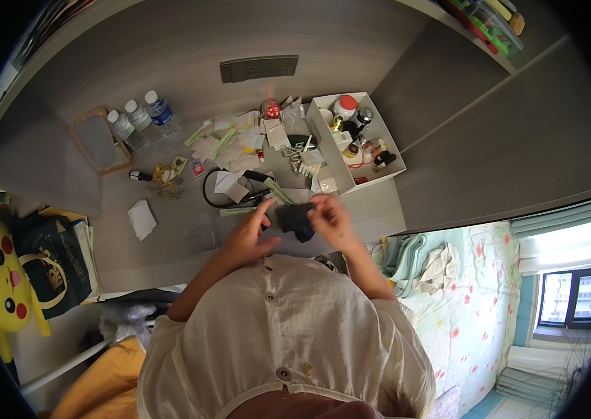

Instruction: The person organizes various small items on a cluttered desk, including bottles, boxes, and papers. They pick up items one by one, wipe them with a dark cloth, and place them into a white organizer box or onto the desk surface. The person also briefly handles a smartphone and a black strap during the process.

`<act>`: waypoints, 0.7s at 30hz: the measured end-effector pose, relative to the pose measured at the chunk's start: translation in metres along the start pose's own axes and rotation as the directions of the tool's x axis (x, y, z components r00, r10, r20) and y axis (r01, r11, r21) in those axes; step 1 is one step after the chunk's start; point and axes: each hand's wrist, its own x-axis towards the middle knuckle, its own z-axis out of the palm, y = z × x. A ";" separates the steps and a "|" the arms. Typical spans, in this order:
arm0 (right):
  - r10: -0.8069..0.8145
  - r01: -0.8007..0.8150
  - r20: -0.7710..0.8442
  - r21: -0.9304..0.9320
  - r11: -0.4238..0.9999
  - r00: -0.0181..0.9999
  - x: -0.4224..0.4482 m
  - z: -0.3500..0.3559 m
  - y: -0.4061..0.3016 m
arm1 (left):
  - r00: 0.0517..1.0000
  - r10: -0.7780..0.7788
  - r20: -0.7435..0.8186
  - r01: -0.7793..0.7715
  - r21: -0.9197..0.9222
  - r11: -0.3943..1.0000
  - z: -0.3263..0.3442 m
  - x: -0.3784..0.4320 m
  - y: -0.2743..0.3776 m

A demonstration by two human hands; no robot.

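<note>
My right hand [331, 222] pinches the upper right edge of a small black item [296, 219], which looks like a soft pouch or cloth. It hangs just above the desk's front edge, close to my body. To its left is my left hand [250, 230], thumb and fingers apart, with a gap between it and the black item. A small dark object shows by the left fingers; whether they touch it I cannot tell. Just beyond the hands lie a green-and-white paper strip [279, 191], a black looped cable [210, 196] and white paper packets [230, 186].
Loose papers [232, 139] and a silver chain [292, 155] cover the desk's middle. A white open box [329, 153] of bottles and small items stands right. Water bottles [162, 118] and a wood-rimmed tray [97, 140] are at back left. Folded paper [142, 219] lies at left.
</note>
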 end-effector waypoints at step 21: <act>-0.038 -0.388 -0.426 -0.852 0.351 0.904 0.200 -0.179 0.117 | 0.963 -0.156 -0.219 0.174 0.065 0.983 -0.022 -0.064 -0.017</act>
